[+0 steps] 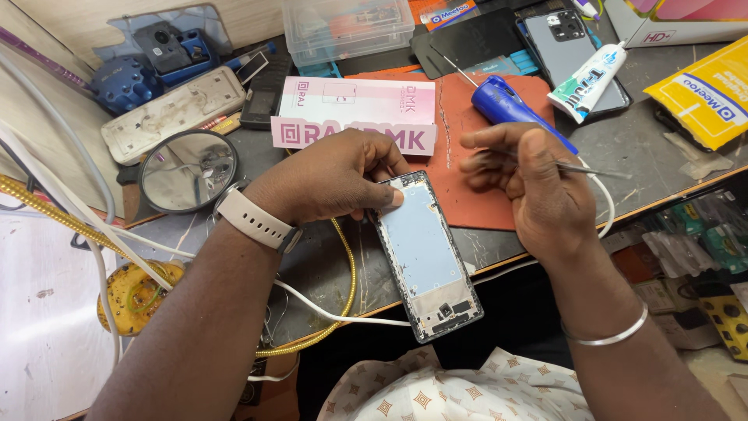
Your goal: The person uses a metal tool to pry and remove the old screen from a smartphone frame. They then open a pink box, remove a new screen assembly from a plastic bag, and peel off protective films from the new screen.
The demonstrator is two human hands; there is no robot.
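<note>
My left hand (pixel 331 183) pins a dull metal phone frame (pixel 425 253); at one o'clock, a rough red mat (pixel 475 199) and glossy blue plastic screwdriver (pixel 506 105).

A grey workbench (pixel 662 148) carries a red mat (pixel 475 156), round mirror (pixel 187 170), blue screwdriver (pixel 506 105) and glue tube (pixel 588 82)

A round mirror (pixel 188 170) lies on the counter (pixel 662 132) at the left, below a white power strip (pixel 173 111). Behind them sit a blue tool (pixel 125 82) and a clear plastic box (pixel 347 28). A pink and white carton (pixel 354 113) rests beside a red work mat (pixel 475 199). A blue-handled screwdriver (pixel 506 105) lies on the mat, near a white glue tube (pixel 590 80) resting on a grey phone (pixel 573 54). A yellow packet (pixel 705 93) sits far right. A braided gold cable (pixel 347 273) and white cable (pixel 327 312) trail off the counter's edge.
</note>
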